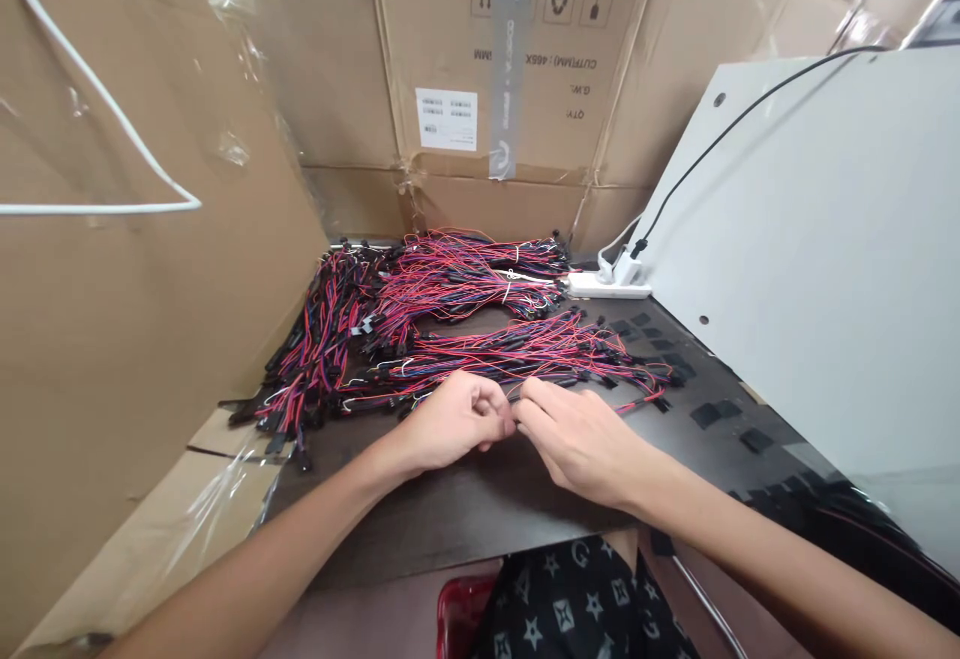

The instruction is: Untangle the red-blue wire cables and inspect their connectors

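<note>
My left hand (461,419) and my right hand (577,439) meet just above the dark table's near part, thumbs and fingertips pinched together on a thin wire harness. Most of that harness is hidden by my fingers; a red wire end (637,404) with a black connector shows beyond my right hand. Right behind my hands lies a loose bunch of red, purple and black wire harnesses (510,349). Farther back are tied bundles (465,279) of the same kind, and another pile (319,339) spreads along the left side.
Black tape pieces (705,415) stick to the table (450,514) at the right. A white power strip (607,286) with plugs stands at the back right, beside a white panel (817,259). Cardboard walls (450,39) close off the back and left. A red container (459,614) is below the front edge.
</note>
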Action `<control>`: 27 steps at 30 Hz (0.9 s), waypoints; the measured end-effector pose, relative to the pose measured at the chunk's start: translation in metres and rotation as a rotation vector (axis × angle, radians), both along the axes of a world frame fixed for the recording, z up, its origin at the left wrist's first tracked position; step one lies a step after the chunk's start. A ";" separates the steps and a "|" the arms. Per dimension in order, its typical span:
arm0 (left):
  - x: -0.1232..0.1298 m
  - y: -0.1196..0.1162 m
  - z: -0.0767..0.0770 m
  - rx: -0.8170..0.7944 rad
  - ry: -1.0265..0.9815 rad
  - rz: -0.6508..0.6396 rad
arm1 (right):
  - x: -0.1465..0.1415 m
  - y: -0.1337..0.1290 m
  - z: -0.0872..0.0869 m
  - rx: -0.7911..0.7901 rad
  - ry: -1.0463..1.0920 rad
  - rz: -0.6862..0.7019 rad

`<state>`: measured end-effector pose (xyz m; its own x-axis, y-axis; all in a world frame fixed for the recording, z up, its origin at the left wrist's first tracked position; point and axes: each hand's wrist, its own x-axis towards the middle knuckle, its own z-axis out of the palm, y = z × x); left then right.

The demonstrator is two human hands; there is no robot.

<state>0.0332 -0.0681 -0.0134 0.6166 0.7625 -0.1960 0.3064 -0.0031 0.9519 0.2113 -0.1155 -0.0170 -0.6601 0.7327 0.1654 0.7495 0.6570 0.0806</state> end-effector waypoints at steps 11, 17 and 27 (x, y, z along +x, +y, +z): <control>0.004 -0.005 -0.006 0.341 0.114 0.003 | -0.005 -0.004 0.002 -0.091 0.014 -0.158; -0.002 -0.002 -0.001 0.358 0.207 0.018 | 0.021 -0.001 0.000 -0.209 0.252 -0.128; -0.009 0.005 0.003 0.381 0.222 -0.043 | 0.107 -0.009 0.015 -0.593 0.461 -0.187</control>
